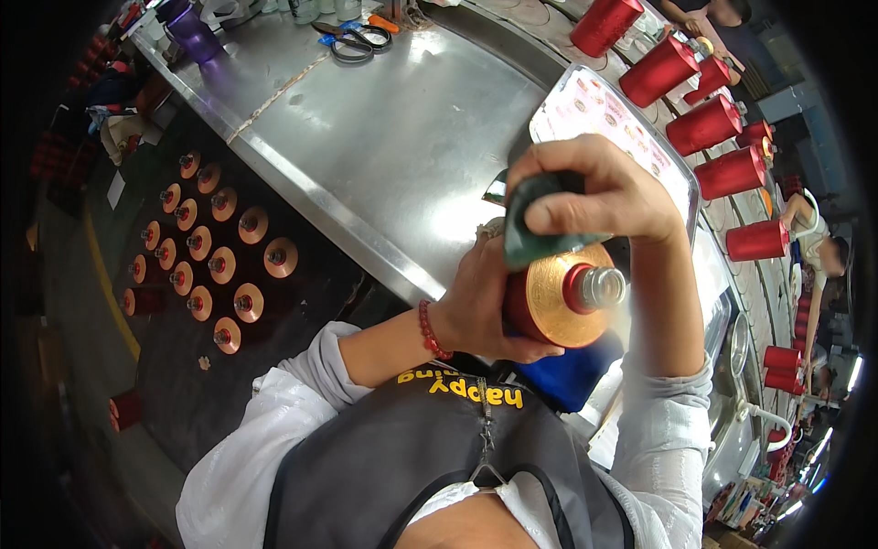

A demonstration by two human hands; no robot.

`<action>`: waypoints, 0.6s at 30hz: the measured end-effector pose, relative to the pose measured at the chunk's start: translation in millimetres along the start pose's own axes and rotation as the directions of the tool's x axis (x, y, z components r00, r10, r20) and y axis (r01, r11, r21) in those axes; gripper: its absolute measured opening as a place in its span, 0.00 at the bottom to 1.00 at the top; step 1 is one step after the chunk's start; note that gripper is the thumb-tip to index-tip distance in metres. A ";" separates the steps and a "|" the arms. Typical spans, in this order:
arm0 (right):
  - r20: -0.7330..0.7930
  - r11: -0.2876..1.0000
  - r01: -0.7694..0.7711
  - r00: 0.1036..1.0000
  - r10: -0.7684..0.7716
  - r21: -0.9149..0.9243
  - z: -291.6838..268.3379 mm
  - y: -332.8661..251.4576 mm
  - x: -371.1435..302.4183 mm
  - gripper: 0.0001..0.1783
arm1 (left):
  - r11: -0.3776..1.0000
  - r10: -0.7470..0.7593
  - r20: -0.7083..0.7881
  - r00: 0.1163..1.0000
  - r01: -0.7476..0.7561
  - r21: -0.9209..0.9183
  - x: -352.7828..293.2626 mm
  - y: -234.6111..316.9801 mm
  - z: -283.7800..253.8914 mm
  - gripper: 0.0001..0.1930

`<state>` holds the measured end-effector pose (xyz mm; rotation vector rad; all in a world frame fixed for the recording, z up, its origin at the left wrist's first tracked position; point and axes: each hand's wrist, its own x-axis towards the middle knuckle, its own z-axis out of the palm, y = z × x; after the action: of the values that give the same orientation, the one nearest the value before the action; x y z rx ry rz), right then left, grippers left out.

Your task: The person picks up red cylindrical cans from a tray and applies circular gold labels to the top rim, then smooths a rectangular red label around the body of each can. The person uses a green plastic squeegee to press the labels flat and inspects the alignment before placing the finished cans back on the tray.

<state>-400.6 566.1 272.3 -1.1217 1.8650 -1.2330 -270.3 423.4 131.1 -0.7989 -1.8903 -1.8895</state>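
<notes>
My left hand [480,306] is closed around a red bottle [552,295] with a gold shoulder and a clear glass neck. The bottle lies tilted in front of my chest, its neck pointing right. Above it, my right hand [608,188] grips a dark green pad [532,233], perhaps a folded cloth, between thumb and fingers. The pad is against or just over the upper side of the bottle; its exact contact is hidden. Most of the bottle's red body is behind my left hand.
A metal worktable [393,119] lies ahead, with black-handled scissors [352,44] and a purple cup [190,35] at its far end. A tray of printed labels [599,110] sits right. Red bottles [700,128] line a conveyor beyond. Several gold-topped bottles [221,263] stand at left.
</notes>
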 end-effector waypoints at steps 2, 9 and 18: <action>-0.277 0.978 -0.168 0.952 0.128 -0.125 1.3 -2.2 -5.6 0.15 | 0.998 -0.022 0.029 0.999 0.020 0.053 -6.2 -2.5 -0.5 0.55; -0.812 0.980 -0.019 0.558 0.173 0.196 50.6 20.7 -86.7 0.18 | 0.960 0.227 0.246 0.942 -0.260 0.108 36.3 -4.0 -46.0 0.65; -0.762 0.964 -0.265 0.622 0.182 0.014 172.0 25.8 -139.5 0.36 | 0.811 0.425 0.133 0.895 -0.442 0.384 -8.7 20.3 -31.0 0.37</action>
<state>-202.1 628.6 192.3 -0.3566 2.6095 -1.6196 -255.6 390.5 143.3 -1.0234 -1.8323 -1.1609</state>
